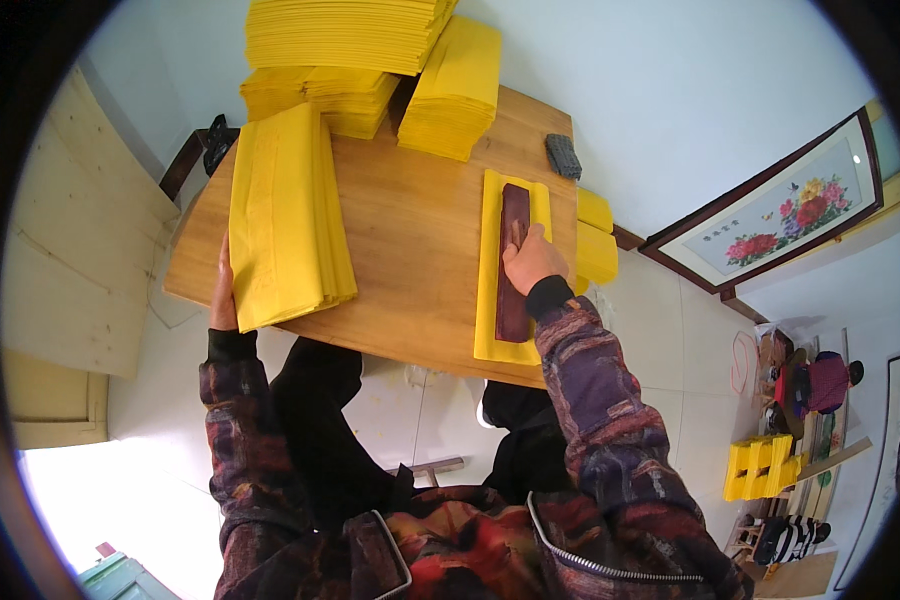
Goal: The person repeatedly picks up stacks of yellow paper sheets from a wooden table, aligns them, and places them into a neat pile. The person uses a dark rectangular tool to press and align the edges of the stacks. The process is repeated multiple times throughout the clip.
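Note:
On the table's right side my right hand (pixel 536 258) is closed round the small handle of a long dark red wooden block (pixel 513 315). Under the block lies a yellow sheet of paper (pixel 486 300) with a raised rim along its right side; whether it is one layer or more I cannot tell. My left hand (pixel 223 285) rests with stretched fingers along the left side of a thick pile of folded yellow paper (pixel 285 220). Its thumb and part of its palm are hidden by the pile, which lies at the table's near left edge.
Taller stacks of yellow paper (pixel 340 40) stand at the far edge, with another stack (pixel 455 90) beside them. A dark grey block (pixel 563 157) lies at the far right of the wooden table (pixel 410 230). Beyond its right edge are more yellow bundles (pixel 597 255). A framed flower picture (pixel 770 210) leans rightward.

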`<state>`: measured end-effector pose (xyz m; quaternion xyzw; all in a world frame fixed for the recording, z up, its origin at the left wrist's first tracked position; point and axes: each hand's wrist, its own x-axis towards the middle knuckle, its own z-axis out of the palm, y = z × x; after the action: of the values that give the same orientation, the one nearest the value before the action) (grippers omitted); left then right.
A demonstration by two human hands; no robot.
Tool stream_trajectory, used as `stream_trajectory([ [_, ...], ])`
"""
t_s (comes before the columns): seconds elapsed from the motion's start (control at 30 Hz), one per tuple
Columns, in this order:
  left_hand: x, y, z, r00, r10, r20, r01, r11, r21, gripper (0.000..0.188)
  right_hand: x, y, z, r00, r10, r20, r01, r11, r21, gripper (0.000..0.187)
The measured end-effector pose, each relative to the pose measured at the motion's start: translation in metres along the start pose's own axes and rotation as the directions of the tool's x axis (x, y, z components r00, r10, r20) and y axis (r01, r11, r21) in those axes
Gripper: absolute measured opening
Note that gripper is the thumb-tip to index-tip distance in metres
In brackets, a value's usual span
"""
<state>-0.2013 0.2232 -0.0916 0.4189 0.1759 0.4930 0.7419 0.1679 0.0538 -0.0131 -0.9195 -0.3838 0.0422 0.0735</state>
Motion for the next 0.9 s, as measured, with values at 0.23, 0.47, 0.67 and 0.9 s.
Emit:
stream_trajectory([
  [0.23,0.001,-0.003,0.000,0.999,0.046,-0.017,-0.046,0.998,0.044,0.062,0.005,-0.002,-0.004,0.999,0.027,0.047,-0.024,0.998,-0.049,0.031],
  [0.47,0.000,-0.003,0.001,0.998,0.021,-0.063,-0.017,0.997,0.069,0.065,0.010,-0.005,-0.002,0.997,0.004,0.078,0.003,0.996,-0.090,0.029],
  [0.67,-0.003,-0.003,0.005,0.997,0.039,-0.070,-0.035,0.998,0.060,0.068,0.012,-0.005,0.006,0.996,0.042,0.073,-0.033,0.992,-0.119,0.032],
  [0.9,-0.001,-0.005,0.002,0.997,0.034,-0.067,-0.036,0.999,-0.023,0.068,0.012,0.000,0.009,0.998,-0.017,0.064,0.021,0.997,-0.072,0.032],
])
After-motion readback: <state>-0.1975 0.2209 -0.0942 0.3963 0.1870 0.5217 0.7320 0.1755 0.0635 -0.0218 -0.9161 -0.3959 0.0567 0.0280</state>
